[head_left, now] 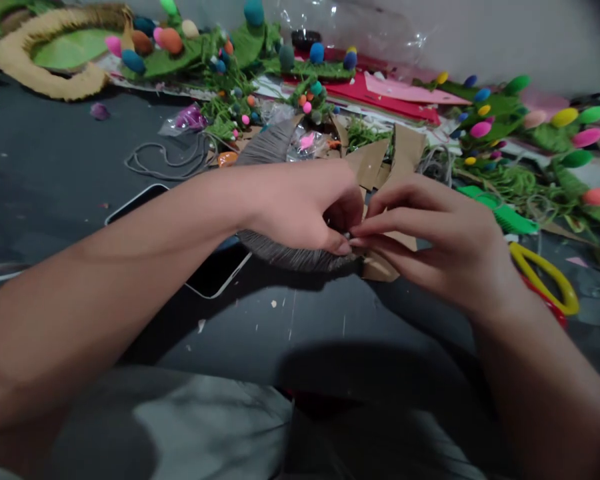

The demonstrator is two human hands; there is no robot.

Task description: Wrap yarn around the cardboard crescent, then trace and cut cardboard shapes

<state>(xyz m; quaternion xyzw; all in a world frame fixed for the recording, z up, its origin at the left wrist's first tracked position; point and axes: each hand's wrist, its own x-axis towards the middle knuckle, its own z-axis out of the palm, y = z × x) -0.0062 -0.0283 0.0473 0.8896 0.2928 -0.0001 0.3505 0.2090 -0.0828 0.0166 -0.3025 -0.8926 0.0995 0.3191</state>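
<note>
A curved cardboard piece [407,150] lies before me, partly wrapped in grey yarn [280,255]. My left hand [300,200] reaches over the wrapped part, thumb and fingers closed at its right end. Against those fingertips, my right hand [440,243] pinches a small bit of what looks like the grey yarn. The fingers mostly hide the spot where they meet. Bare brown cardboard shows behind and right of the fingertips.
A phone [220,270] lies partly under my left forearm. Yellow-handled scissors [545,273] sit near my right wrist. Loose grey cord [167,160] is at left. Behind are a yarn-wrapped tan ring [75,83], green leaves with coloured balls [317,53], and red sheets [380,93].
</note>
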